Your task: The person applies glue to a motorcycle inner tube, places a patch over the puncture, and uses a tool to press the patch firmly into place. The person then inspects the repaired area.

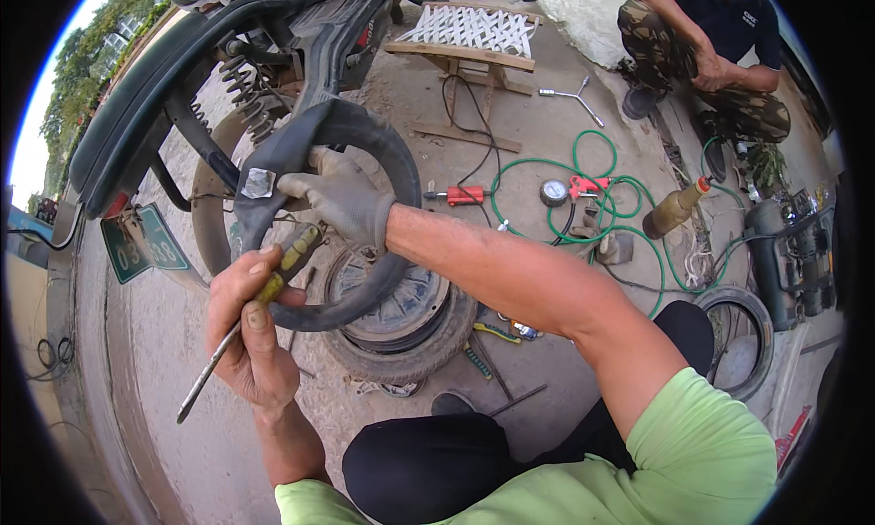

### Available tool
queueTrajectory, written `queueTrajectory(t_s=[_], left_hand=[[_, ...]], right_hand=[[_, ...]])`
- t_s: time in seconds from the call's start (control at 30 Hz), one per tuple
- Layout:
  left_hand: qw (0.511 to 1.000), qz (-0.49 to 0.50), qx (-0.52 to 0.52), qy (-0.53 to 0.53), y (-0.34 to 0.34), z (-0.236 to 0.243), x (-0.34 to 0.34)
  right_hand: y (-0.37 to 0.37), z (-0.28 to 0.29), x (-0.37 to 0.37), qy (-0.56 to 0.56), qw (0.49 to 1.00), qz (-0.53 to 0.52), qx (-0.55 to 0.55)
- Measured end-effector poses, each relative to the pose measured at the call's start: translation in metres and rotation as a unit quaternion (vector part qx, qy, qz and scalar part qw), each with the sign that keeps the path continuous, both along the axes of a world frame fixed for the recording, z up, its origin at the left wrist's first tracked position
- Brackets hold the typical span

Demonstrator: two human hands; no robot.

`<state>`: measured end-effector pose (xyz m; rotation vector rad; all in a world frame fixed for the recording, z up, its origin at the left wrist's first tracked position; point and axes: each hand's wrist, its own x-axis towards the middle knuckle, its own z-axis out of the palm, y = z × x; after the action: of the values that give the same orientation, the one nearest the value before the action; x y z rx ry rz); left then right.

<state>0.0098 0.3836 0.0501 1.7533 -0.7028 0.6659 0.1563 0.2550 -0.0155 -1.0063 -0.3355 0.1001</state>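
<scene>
My left hand [251, 334], bare, is closed round a screwdriver [296, 252] with a yellow and black handle. Its metal shaft points down to the left. My right hand [344, 197], in a grey work glove, grips a black rubber inner tube [401, 160] at its upper left side. Close to the gloved fingertips, a silvery square patch [259, 183] sits on the tube's flattened part. The tube hangs in a ring above a wheel with its tire [401, 361], which lies flat on the ground. The handle's top end is close to the tube, and I cannot tell whether they touch.
A three-wheeler or similar vehicle frame [182, 115] with a coil spring stands at left. Beyond are a woven-top stool [474, 33] and a cross wrench [579, 101]. To the right lie a green air hose [538, 163], a gauge [553, 192], a bottle [674, 213] and another tire [766, 343]. A person [711, 60] crouches at upper right.
</scene>
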Motion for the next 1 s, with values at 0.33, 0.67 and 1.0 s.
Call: queueTrajectory(t_s=[0.33,0.67,1.0], left_hand=[[0.776,-0.392,0.345,0.353,-0.136,-0.037,-0.021],[0.540,-0.471,0.597,0.362,-0.254,-0.151,-0.046],[0.514,-0.473,0.600,0.389,-0.349,-0.148,-0.024]], right_hand=[[-0.169,0.070,-0.037,0.061,0.966,0.020,0.252],[-0.319,0.145,-0.174,0.011,0.996,-0.085,0.030],[-0.408,0.146,-0.230,0.015,0.981,-0.161,-0.107]])
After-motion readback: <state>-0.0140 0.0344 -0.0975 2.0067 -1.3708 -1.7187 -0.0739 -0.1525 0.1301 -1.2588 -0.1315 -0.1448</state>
